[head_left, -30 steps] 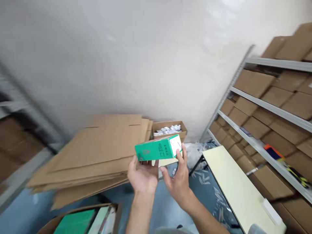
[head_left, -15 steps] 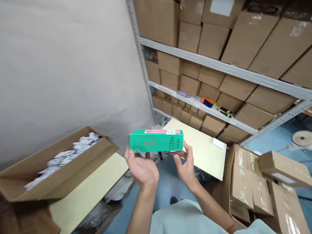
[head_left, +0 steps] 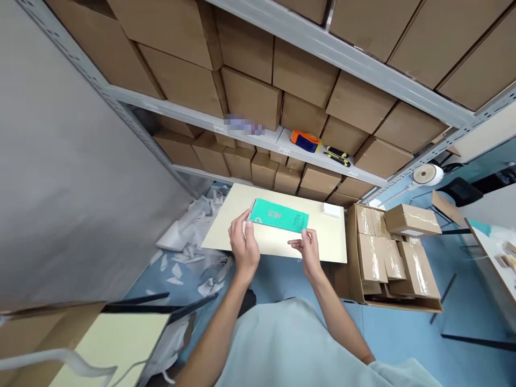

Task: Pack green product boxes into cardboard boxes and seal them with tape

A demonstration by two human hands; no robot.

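A slim green box [head_left: 279,215] with pink and dark print is held out over a pale yellow table [head_left: 274,248], its broad face turned up. My left hand [head_left: 244,243] grips the box's left end, thumb at the near edge. At the right end, my right hand [head_left: 309,251] pinches the near corner between thumb and fingers. A small white box [head_left: 331,210] lies at the table's far right corner, beyond my right hand.
Metal shelves [head_left: 322,51] packed with cardboard boxes stand behind the table. On one shelf lie an orange and blue tool [head_left: 305,141] and yellow-black pliers [head_left: 337,155]. A large carton [head_left: 353,258] of taped boxes stands right. Scrap wrapping [head_left: 181,252] litters the floor left.
My view has swung right toward the shelves. The green box has moved over the pale table and tilted so its broad face shows; both hands went with it.
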